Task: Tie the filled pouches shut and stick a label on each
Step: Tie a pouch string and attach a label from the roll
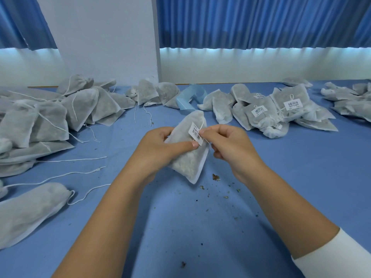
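A white mesh pouch (188, 161) filled with pale bits is held up above the blue table (200, 227) at the centre. My left hand (158, 149) grips it from the left, thumb pressed across its front. A white barcode label (195, 133) lies on the pouch's upper face. My right hand (224, 141) pinches the label's right edge, where the pouch's thin drawstring (202, 124) crosses.
A heap of unlabelled pouches (50, 115) with loose strings covers the left side. Labelled pouches (281, 109) are piled at the right. A light blue backing strip (190, 97) curls behind the centre. Crumbs (215, 177) dot the table near me.
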Action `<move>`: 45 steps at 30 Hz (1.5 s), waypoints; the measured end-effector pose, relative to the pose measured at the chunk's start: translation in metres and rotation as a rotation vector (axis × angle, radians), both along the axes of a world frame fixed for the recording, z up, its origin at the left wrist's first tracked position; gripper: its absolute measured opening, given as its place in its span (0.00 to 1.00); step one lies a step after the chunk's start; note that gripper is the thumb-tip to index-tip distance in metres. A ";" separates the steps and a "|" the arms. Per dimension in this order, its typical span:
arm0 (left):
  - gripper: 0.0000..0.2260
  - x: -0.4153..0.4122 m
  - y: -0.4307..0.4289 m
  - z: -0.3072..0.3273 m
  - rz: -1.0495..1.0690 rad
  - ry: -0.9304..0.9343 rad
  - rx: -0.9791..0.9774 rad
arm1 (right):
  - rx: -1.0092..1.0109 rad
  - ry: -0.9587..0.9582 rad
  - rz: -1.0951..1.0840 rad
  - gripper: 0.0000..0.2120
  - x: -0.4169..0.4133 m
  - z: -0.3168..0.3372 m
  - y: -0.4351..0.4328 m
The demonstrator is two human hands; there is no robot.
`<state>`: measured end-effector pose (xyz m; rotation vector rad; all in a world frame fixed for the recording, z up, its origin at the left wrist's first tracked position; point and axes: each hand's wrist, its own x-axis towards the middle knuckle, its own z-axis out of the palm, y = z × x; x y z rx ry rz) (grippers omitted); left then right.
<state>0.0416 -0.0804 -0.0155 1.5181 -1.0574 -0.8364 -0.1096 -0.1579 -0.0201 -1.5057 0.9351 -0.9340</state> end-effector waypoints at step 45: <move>0.12 -0.006 -0.011 -0.002 0.323 0.300 -0.014 | 0.021 -0.504 -0.001 0.19 -0.021 0.016 -0.022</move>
